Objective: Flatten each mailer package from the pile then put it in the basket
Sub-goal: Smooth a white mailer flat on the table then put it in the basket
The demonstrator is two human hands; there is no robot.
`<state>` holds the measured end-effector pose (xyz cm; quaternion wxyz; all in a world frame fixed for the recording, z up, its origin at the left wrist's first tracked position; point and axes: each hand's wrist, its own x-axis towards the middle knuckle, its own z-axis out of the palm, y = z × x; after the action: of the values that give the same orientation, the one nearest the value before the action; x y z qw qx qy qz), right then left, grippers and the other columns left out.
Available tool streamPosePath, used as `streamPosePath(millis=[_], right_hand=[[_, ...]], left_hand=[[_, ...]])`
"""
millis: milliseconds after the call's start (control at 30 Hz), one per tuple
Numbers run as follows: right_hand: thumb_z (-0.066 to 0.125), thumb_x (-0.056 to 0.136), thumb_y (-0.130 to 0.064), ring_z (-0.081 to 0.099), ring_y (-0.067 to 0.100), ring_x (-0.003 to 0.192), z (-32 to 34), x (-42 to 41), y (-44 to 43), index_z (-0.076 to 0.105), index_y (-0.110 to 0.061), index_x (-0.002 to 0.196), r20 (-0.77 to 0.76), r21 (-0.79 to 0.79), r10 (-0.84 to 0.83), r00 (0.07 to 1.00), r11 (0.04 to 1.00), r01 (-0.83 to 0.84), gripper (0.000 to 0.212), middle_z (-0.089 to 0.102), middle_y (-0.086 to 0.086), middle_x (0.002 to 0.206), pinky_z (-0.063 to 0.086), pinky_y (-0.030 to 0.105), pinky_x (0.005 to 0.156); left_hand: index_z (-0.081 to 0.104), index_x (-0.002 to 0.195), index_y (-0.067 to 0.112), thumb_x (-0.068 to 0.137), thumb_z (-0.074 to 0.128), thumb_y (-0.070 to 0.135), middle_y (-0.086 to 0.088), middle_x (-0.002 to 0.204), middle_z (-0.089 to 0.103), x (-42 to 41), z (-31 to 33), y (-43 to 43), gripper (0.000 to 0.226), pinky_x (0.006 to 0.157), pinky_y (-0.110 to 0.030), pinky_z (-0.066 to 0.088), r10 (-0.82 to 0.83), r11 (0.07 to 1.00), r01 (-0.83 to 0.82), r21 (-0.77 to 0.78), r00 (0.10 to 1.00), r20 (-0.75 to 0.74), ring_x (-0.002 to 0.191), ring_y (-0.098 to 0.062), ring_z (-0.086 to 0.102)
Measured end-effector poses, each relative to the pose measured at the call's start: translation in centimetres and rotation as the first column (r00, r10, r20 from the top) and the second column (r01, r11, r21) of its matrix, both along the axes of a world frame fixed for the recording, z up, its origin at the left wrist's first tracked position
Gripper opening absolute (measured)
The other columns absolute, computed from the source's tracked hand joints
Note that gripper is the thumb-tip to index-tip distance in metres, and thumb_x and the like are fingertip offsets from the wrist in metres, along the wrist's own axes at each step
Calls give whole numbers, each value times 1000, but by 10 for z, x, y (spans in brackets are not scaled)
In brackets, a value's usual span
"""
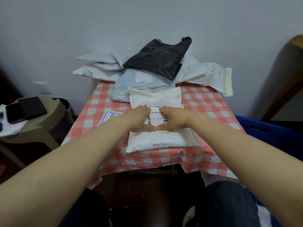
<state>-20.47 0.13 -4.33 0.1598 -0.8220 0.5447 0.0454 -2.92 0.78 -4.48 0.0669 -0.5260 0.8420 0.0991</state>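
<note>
With our left hand (139,117) and right hand (173,118) pressed flat, fingers straight, on the white mailer (157,102) at the table's (213,102) near edge, we risk it sliding off toward us if we push unevenly.

Left hand (139,117), right hand (174,117) flat, thumbs touching.

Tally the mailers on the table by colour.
White mailers: 5 (one in front, three back left, one back right)
Black mailer: 1
Pale blue mailer: 1
Grey-green mailer: 1
Total: 8; overlaps may hide more.
</note>
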Motion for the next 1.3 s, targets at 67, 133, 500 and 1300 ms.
streamPosePath(millis=[67,133,500,1300], right_hand=[[66,80,-53,53,24,105,1,0,-2,50,-10,119,5,-9,-15,1000,1000,15,60,51,4,118,43,34,86],[67,78,-55,51,21,95,1,1,-2,51,-11,116,-27,-37,-7,1000,999,6,61,45,5,117,42,30,78],[56,81,-64,50,22,109,-4,-2,3,50,-13,128,-80,-74,-2,997,997,-4,69,50,4,121,42,35,90],[41,93,-58,21,23,142,14,-15,55,37,-15,144,-155,73,87,984,994,-76,67,26,7,154,23,37,113]], left_hand=[[41,137,11,83,59,57,-4,143,36,-1,3,-1,73,103,-40,38,28,1000,-28,-6,999,-25,128,-22,39],[51,130,11,80,62,57,-4,136,40,-2,3,1,69,99,-38,41,27,998,-29,-54,999,-28,122,-22,42],[38,140,15,85,59,54,-4,135,44,-4,0,6,71,93,-32,39,43,999,-44,-10,998,-45,122,-24,47],[35,145,20,99,38,44,-5,160,6,0,0,44,52,115,-31,16,-51,996,57,68,995,-86,146,-15,3]])
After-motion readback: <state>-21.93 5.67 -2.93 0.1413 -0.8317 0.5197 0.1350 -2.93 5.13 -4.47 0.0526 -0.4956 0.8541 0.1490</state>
